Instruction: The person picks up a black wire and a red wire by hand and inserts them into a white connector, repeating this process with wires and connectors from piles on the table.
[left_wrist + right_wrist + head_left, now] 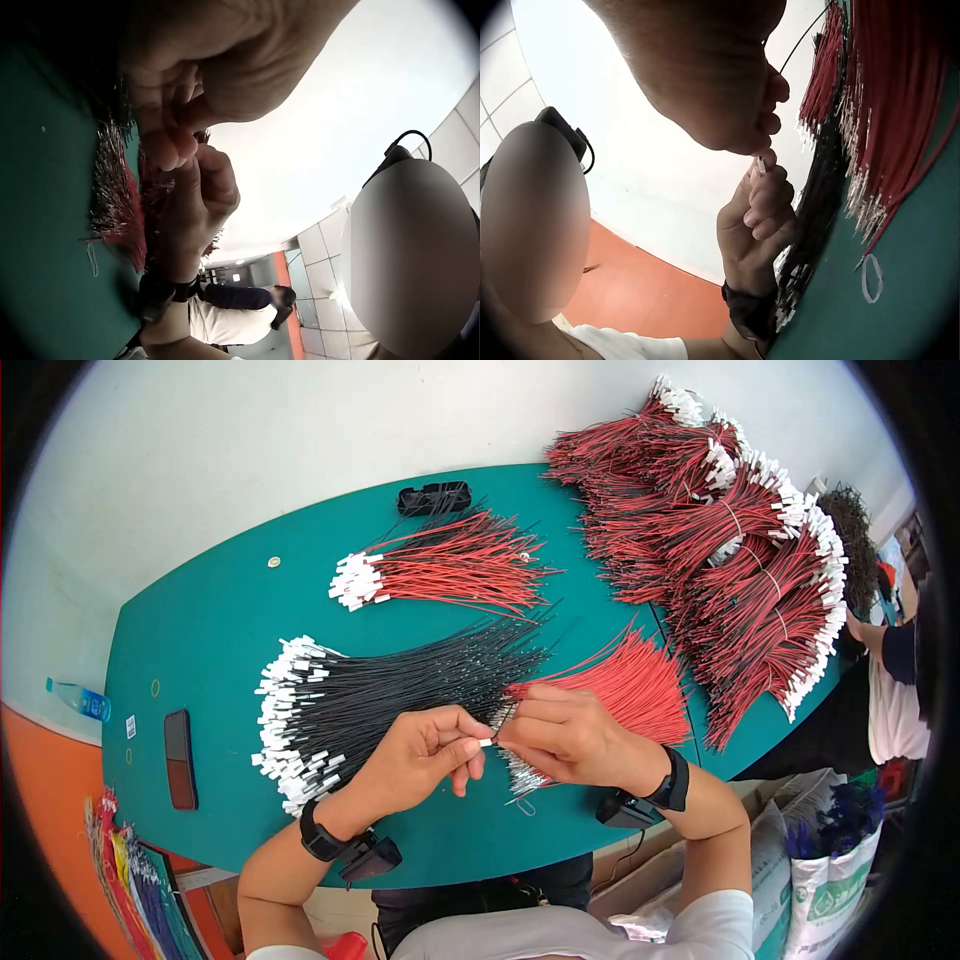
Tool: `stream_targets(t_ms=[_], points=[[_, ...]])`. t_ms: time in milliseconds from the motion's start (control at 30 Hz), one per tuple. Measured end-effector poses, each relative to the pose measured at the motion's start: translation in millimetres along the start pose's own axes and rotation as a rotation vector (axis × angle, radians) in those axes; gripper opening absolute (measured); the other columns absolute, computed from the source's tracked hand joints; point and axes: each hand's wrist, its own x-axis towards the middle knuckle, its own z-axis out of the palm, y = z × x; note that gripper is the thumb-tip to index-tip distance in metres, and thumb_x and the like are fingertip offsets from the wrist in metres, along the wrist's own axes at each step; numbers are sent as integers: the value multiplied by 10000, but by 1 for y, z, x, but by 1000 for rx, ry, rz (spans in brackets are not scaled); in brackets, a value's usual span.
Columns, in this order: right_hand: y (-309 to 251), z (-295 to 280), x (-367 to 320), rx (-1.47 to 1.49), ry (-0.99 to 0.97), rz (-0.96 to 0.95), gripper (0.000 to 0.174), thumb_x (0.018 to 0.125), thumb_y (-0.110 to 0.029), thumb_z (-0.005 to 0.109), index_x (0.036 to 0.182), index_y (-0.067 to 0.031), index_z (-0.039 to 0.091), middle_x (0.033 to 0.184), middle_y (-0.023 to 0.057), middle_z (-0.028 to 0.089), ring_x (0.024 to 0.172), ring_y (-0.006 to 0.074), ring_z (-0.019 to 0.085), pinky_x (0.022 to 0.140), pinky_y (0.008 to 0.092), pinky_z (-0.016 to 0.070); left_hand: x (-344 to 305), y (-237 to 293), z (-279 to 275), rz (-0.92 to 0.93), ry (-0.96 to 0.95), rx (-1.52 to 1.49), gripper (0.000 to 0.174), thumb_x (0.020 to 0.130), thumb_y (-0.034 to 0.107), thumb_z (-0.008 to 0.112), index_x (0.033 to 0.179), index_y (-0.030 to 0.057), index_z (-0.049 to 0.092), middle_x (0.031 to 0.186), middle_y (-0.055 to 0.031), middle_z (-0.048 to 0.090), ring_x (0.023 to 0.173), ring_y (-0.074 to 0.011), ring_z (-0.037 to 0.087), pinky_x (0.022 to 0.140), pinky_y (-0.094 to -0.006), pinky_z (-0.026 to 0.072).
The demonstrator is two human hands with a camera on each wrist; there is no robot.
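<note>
Between thumb and fingers, my left hand (425, 755) pinches a small white connector (486, 742), which also shows in the right wrist view (762, 165). My right hand (580, 735) meets it from the right, its fingertips pinched at the connector's end; a dark wire rises from those fingers in the right wrist view. Left of the hands lies a bundle of black wires (400, 685) with white connectors (290, 730). Under and behind the right hand are loose red wires (635, 685) with bare metal tips (866, 199).
A smaller red and black bundle (450, 565) lies farther back, near a black case (434, 498). Large tied bundles (700, 550) are heaped at the right. A phone (180, 759) lies on the green table (230, 620) at left. A clear loop (871, 278) lies near the red wires.
</note>
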Motion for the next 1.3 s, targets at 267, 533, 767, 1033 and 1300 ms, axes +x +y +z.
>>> stream_targets(t_ms=[267,533,767,1033,1300], points=[[-3,-22,4,-71,-9,39,107,818,-27,727,877,-40,638,735,79,512,699,271,540,577,384,460,1,7,-3,31,21,-41,187,1033,103,560,1135,-34,636,830,-60,663,665,-101,610,613,-241,513],[-3,-24,7,-35,-12,64,109,825,-50,739,903,-39,663,740,86,558,697,279,560,569,391,465,0,9,-6,18,48,-59,198,1016,131,599,1122,-30,644,808,-68,675,662,-105,617,623,-257,528],[-4,-23,6,-54,-28,64,96,842,-74,736,880,-39,655,719,91,533,695,285,558,566,400,460,0,9,-4,18,30,-55,186,1021,113,587,1126,-32,638,812,-69,674,664,-101,612,622,-260,529],[-2,-21,5,-52,-35,61,95,842,-79,737,879,-45,656,724,88,543,702,287,563,573,404,466,-1,9,-4,26,30,-63,181,1026,107,578,1130,-27,638,819,-66,673,660,-99,610,626,-252,526],[-4,-16,3,1,-56,71,88,861,-88,720,871,-49,641,723,90,548,710,292,569,581,409,470,0,3,1,31,16,2,174,1032,91,563,1151,-18,629,830,-72,671,679,-103,621,627,-241,521]])
